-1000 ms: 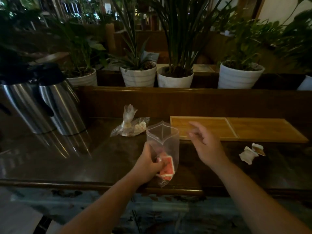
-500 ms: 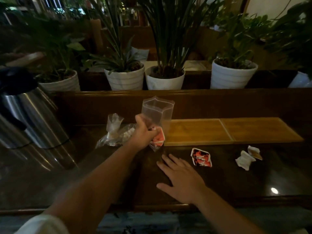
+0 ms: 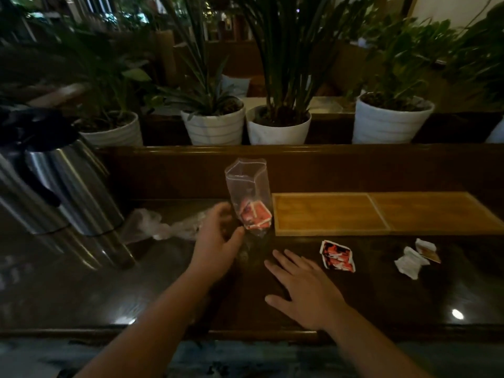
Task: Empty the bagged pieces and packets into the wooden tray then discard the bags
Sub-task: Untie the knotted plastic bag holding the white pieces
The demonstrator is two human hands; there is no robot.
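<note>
Emptying step. Left hand (image 3: 218, 242) fingers pinch clear bag (image 3: 246, 186) upright, red packets (image 3: 256, 219) inside, just left of wooden tray (image 3: 381, 214). Right hand (image 3: 305, 290) flat on surface (image 3: 409, 301), fingers spread, empty. Next, likely: tip bag over tray.

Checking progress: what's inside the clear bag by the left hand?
The clear bag stands open-topped with red packets bunched at its bottom; the upper part looks empty. The count is unclear since they overlap.

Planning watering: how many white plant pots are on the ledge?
4 clearly: far left, left of centre, centre, right. A possible fifth shows at the right edge.
</note>
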